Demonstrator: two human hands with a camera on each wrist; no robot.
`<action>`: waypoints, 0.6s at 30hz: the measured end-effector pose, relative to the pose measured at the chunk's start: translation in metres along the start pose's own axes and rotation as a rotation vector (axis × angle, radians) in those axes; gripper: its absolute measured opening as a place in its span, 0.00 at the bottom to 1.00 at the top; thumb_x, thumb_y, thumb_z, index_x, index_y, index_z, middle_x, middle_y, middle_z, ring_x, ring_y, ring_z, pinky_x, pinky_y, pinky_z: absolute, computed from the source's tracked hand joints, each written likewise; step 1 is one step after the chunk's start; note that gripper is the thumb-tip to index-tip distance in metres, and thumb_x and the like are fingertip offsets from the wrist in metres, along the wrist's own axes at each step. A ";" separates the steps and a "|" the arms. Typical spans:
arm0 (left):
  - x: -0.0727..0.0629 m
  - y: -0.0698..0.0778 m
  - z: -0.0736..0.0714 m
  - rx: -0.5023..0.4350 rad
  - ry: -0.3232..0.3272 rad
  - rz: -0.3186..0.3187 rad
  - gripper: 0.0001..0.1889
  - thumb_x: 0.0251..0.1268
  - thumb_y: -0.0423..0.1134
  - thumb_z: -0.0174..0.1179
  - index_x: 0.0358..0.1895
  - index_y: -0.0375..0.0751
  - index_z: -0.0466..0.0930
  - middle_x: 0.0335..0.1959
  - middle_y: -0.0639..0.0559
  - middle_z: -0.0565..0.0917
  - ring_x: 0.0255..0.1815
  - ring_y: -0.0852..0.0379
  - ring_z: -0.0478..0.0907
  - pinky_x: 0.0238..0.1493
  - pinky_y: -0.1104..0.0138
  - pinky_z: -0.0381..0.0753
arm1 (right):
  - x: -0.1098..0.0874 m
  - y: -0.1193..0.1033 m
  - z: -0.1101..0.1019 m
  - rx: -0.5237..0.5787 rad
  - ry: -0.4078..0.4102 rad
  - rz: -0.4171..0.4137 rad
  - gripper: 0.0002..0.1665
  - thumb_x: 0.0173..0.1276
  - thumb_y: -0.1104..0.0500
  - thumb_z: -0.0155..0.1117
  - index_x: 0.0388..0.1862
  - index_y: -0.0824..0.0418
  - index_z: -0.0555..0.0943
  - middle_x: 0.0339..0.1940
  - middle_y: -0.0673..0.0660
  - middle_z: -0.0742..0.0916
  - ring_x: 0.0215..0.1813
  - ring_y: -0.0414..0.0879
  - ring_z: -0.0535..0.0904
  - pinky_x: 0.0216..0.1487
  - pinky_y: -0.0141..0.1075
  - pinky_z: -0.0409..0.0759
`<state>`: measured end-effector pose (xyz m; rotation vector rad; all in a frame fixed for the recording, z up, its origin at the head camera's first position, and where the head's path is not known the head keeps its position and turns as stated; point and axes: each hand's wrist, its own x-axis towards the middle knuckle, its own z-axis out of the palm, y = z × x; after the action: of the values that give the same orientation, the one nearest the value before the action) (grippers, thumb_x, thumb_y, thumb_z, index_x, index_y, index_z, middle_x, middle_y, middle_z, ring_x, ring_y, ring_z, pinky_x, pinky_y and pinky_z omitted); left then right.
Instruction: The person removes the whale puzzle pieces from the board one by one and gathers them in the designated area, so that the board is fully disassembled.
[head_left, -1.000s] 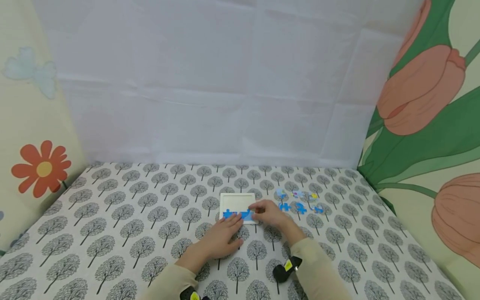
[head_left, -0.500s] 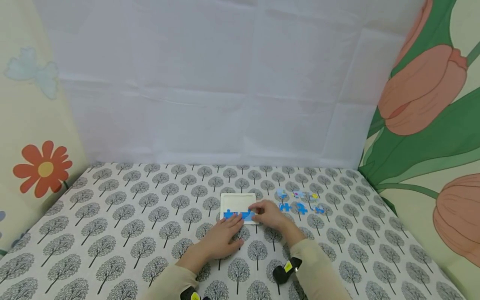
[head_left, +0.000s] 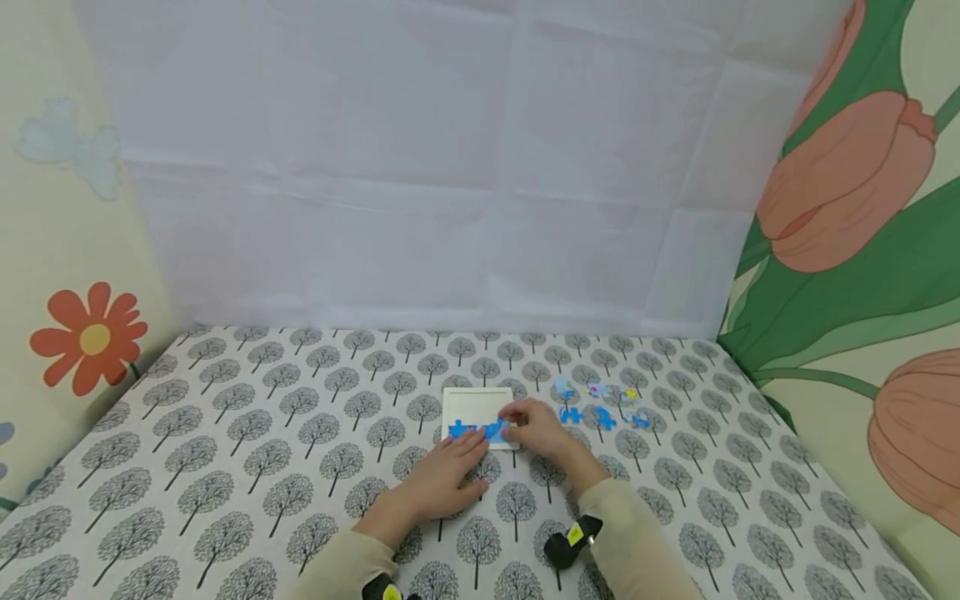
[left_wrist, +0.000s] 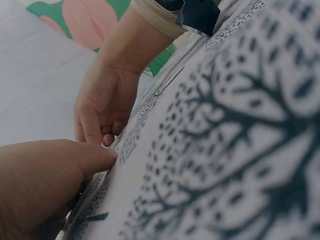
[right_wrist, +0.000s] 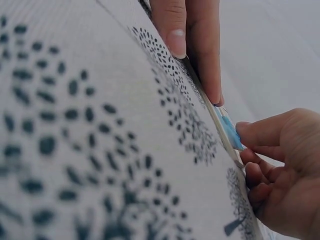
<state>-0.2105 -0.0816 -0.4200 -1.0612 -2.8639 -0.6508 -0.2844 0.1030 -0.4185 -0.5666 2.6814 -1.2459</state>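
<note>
A white square puzzle tray (head_left: 480, 403) lies on the tablecloth, with blue jigsaw pieces (head_left: 458, 428) along its near side. My left hand (head_left: 444, 473) lies flat, its straight fingertips resting on the tray's near edge and the pieces there. At the tray's right side my right hand (head_left: 542, 429) pinches a blue jigsaw piece (right_wrist: 230, 131) between thumb and fingers, low against the tray. The fingers partly cover that piece. In the left wrist view, the left thumb (left_wrist: 95, 156) is in front and hides the tray's inside.
Several loose jigsaw pieces (head_left: 604, 418) lie in two rough rows right of the tray, beyond the right hand. A tree-print cloth (head_left: 300, 500) covers the table. A white sheet (head_left: 420, 183) hangs behind, between flower-painted side walls.
</note>
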 end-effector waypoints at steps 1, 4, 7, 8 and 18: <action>0.000 0.000 0.000 0.002 0.000 -0.001 0.28 0.61 0.44 0.49 0.60 0.28 0.59 0.63 0.39 0.57 0.63 0.44 0.50 0.60 0.51 0.49 | -0.001 -0.001 0.000 0.008 0.002 -0.003 0.13 0.54 0.64 0.61 0.41 0.63 0.78 0.32 0.51 0.76 0.34 0.44 0.69 0.33 0.35 0.70; 0.000 0.000 0.000 0.005 0.001 -0.003 0.28 0.61 0.44 0.49 0.60 0.28 0.59 0.63 0.39 0.57 0.63 0.44 0.50 0.60 0.51 0.49 | -0.001 0.000 -0.001 0.037 -0.003 -0.017 0.13 0.54 0.65 0.61 0.41 0.64 0.78 0.33 0.52 0.77 0.34 0.45 0.70 0.32 0.35 0.71; 0.000 0.000 0.000 0.011 0.000 -0.005 0.28 0.61 0.44 0.49 0.60 0.28 0.59 0.63 0.39 0.57 0.63 0.44 0.50 0.60 0.52 0.49 | -0.002 0.001 -0.001 0.059 -0.013 -0.036 0.14 0.55 0.66 0.60 0.42 0.64 0.77 0.33 0.53 0.78 0.33 0.44 0.70 0.30 0.34 0.71; 0.000 0.000 0.000 0.012 -0.001 -0.005 0.29 0.61 0.44 0.49 0.60 0.28 0.59 0.63 0.39 0.57 0.63 0.44 0.50 0.60 0.52 0.48 | -0.002 0.001 -0.001 0.068 -0.019 -0.042 0.14 0.55 0.66 0.60 0.42 0.65 0.77 0.33 0.53 0.78 0.32 0.44 0.70 0.29 0.34 0.71; 0.000 -0.001 0.002 0.011 -0.003 -0.005 0.29 0.61 0.44 0.48 0.60 0.29 0.58 0.63 0.39 0.56 0.63 0.44 0.50 0.60 0.52 0.48 | -0.003 0.000 -0.003 0.116 -0.067 -0.034 0.19 0.51 0.68 0.62 0.45 0.66 0.76 0.29 0.55 0.76 0.25 0.43 0.67 0.22 0.31 0.67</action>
<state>-0.2113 -0.0815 -0.4221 -1.0541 -2.8701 -0.6339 -0.2828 0.1061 -0.4161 -0.6292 2.5351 -1.3560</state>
